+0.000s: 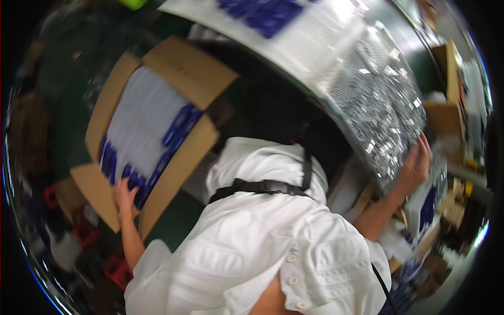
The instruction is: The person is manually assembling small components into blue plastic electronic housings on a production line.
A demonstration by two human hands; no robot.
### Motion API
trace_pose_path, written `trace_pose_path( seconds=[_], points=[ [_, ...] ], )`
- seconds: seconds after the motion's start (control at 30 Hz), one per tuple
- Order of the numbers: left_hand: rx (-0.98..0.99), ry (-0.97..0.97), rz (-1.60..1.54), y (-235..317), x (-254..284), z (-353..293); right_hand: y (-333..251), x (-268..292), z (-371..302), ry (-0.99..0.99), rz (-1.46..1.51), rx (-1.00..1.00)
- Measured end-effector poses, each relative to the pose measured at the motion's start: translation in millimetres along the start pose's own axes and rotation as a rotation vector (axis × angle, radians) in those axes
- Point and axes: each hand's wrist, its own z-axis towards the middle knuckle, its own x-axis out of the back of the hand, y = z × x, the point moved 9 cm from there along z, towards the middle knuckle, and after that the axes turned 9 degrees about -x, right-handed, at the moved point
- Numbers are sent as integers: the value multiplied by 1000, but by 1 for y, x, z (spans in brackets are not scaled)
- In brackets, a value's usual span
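My left hand (125, 196) reaches over the near corner of an open cardboard box (176, 170). Its fingers look apart, touching or just above dark blue packets (137, 181) along the box's edge; the fingertips are blurred. A whitish translucent layer (144, 107) covers the middle of the box's contents. Far to the right, my right hand (416, 167) has its fingers stretched out beside a pile of shiny, clear-silver plastic packs (375, 105) at the table's edge. Whether those fingers press on the pile is hard to tell.
More blue packets (265, 16) lie on the white-covered table (294, 52) ahead. Cardboard boxes (446, 123) stand at the far right. Red crates (118, 270) are on the floor at the left. The cardboard box's flaps (191, 71) spread outward.
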Motion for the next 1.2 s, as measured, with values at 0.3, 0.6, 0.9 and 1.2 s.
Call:
trace_pose_path(
  seconds=[0.3,0.6,0.9,1.2],
  points=[
    [33,181,-345,-41,12,36,69,12,-17,-53,111,-319],
    [224,503,-583,-48,18,62,71,-62,31,-320,-1,-145],
    [125,584,-1734,79,140,143,56,-136,58,-547,-343,322],
    [-1055,-543,-1855,563,359,184,121,-90,63,-512,397,-385]
  ],
)
